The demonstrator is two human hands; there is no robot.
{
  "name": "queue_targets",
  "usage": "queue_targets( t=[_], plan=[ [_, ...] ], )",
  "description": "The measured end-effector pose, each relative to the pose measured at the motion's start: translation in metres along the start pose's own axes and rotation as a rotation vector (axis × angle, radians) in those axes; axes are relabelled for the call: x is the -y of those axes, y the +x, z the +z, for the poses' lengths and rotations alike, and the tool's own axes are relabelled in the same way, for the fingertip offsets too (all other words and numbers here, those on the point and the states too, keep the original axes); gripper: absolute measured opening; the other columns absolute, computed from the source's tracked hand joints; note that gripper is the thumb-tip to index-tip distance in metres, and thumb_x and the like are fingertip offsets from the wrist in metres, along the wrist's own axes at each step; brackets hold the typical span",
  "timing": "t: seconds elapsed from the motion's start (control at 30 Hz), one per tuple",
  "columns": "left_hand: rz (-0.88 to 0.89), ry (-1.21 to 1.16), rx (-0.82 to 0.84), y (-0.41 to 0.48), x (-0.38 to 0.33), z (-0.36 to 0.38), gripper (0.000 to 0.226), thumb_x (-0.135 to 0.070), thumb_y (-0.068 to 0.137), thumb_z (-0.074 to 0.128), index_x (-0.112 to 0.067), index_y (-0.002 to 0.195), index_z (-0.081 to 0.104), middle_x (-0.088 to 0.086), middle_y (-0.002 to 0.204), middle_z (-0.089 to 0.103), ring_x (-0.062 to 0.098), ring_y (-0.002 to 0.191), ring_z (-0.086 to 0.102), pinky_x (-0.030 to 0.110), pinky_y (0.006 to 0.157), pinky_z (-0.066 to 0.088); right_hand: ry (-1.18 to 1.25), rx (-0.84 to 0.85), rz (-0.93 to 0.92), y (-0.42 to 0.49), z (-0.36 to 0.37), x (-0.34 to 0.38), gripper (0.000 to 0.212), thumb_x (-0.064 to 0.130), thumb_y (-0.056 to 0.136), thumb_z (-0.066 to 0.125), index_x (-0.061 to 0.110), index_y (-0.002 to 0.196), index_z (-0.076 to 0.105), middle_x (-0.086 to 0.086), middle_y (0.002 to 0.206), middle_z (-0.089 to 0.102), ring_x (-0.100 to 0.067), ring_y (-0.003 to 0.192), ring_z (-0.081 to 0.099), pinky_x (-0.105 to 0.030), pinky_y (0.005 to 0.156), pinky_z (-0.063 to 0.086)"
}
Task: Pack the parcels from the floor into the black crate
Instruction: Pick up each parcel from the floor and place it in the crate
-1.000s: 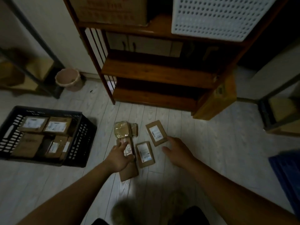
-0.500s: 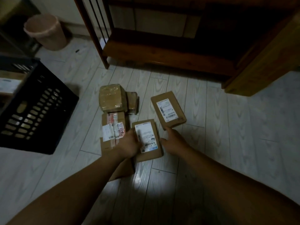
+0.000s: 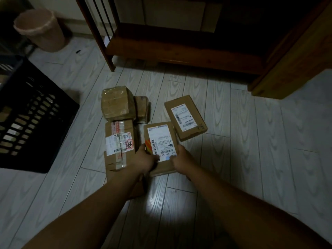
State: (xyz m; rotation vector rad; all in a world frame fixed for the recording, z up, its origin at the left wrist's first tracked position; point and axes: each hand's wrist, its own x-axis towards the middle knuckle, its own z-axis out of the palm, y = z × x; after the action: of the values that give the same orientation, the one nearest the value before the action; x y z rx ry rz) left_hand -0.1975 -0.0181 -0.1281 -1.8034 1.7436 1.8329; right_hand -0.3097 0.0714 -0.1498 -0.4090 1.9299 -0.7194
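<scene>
Both our arms stretch forward and down. Our left grip (image 3: 143, 159) and right grip (image 3: 181, 159) grasp the near end of a flat labelled parcel (image 3: 160, 139) from either side, thumbs on its top face. It sits low over the pale plank floor (image 3: 251, 159), between a taped parcel (image 3: 118, 141) and a second labelled parcel (image 3: 186, 116). The black crate (image 3: 32, 123) stands to the left, a wooden shelf unit (image 3: 179, 49) and a bin (image 3: 41, 29) beyond.
</scene>
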Motion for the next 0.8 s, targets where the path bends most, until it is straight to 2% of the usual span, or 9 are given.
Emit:
queue_targets(
  t=[0.07,0.17,0.27,0.33,0.4,0.5,0.57,0.67,0.8],
  plan=[
    [0.092,0.035,0.010,-0.022,-0.020,-0.008,0.063,-0.002,0.083,0.062,-0.016,0.139,0.036,0.010,0.126,0.059,0.026,0.109,0.059,0.045,0.094,0.049,0.082,-0.040,-0.009,-0.020,-0.015,0.019,0.045,0.014,0.094,0.053,0.024,0.136,0.041,0.000,0.131,0.055,-0.014,0.106,0.055,-0.012,0.058,0.038],
    [0.167,0.021,-0.005,-0.077,-0.066,-0.033,0.071,-0.005,0.086,0.059,-0.026,0.145,0.026,0.002,0.127,0.053,0.022,0.100,0.059,0.040,0.081,0.054,0.098,-0.089,-0.064,-0.074,-0.038,0.067,0.049,0.014,0.093,0.054,0.023,0.139,0.040,0.000,0.134,0.054,-0.017,0.111,0.054,-0.016,0.067,0.039],
    [0.216,-0.020,-0.003,-0.149,-0.122,-0.070,0.073,-0.009,0.088,0.059,-0.037,0.145,0.021,0.002,0.124,0.055,0.024,0.107,0.058,0.044,0.088,0.052,0.107,-0.115,-0.115,-0.147,-0.063,0.131,0.056,0.015,0.094,0.054,0.027,0.144,0.033,0.002,0.137,0.051,-0.018,0.117,0.053,-0.020,0.076,0.042],
    [0.229,-0.045,-0.006,-0.199,-0.159,-0.100,0.074,-0.014,0.089,0.059,-0.040,0.145,0.018,-0.002,0.118,0.055,0.020,0.100,0.060,0.039,0.079,0.057,0.099,-0.114,-0.162,-0.200,-0.077,0.178,0.055,0.016,0.094,0.054,0.027,0.144,0.033,0.003,0.139,0.050,-0.018,0.120,0.052,-0.020,0.080,0.042],
    [0.259,-0.076,0.005,-0.250,-0.198,-0.133,0.068,-0.016,0.089,0.060,-0.043,0.140,0.023,-0.011,0.111,0.055,0.007,0.093,0.060,0.022,0.062,0.056,0.096,-0.119,-0.207,-0.256,-0.092,0.228,0.052,0.015,0.095,0.053,0.026,0.143,0.035,0.003,0.140,0.049,-0.017,0.123,0.050,-0.019,0.082,0.044],
    [0.240,-0.119,0.039,-0.326,-0.248,-0.178,0.045,-0.021,0.087,0.064,-0.042,0.120,0.042,-0.006,0.117,0.061,0.015,0.096,0.065,0.033,0.075,0.058,0.094,-0.138,-0.252,-0.339,-0.110,0.294,0.047,0.015,0.095,0.053,0.022,0.139,0.040,0.002,0.139,0.050,-0.017,0.124,0.049,-0.026,0.092,0.045],
    [0.236,-0.167,0.073,-0.377,-0.276,-0.208,0.046,-0.025,0.085,0.067,-0.047,0.117,0.043,-0.006,0.119,0.061,0.015,0.099,0.064,0.033,0.076,0.058,0.092,-0.150,-0.285,-0.391,-0.118,0.331,0.041,0.015,0.094,0.054,0.021,0.133,0.045,0.001,0.136,0.053,-0.016,0.121,0.050,-0.024,0.090,0.044],
    [0.235,-0.217,0.080,-0.444,-0.311,-0.248,0.055,-0.036,0.081,0.069,-0.056,0.120,0.036,-0.017,0.114,0.057,0.011,0.094,0.064,0.025,0.059,0.052,0.108,-0.146,-0.343,-0.456,-0.125,0.375,0.039,0.019,0.093,0.057,0.024,0.131,0.047,0.006,0.129,0.056,-0.012,0.116,0.052,-0.014,0.079,0.040],
    [0.279,-0.254,0.016,-0.499,-0.339,-0.286,0.066,-0.030,0.082,0.068,-0.040,0.136,0.032,-0.003,0.121,0.056,0.018,0.093,0.063,0.028,0.059,0.051,0.108,-0.135,-0.428,-0.515,-0.130,0.414,0.047,0.030,0.091,0.059,0.038,0.133,0.040,0.026,0.102,0.050,-0.003,0.099,0.051,-0.012,0.068,0.040]
  ],
)
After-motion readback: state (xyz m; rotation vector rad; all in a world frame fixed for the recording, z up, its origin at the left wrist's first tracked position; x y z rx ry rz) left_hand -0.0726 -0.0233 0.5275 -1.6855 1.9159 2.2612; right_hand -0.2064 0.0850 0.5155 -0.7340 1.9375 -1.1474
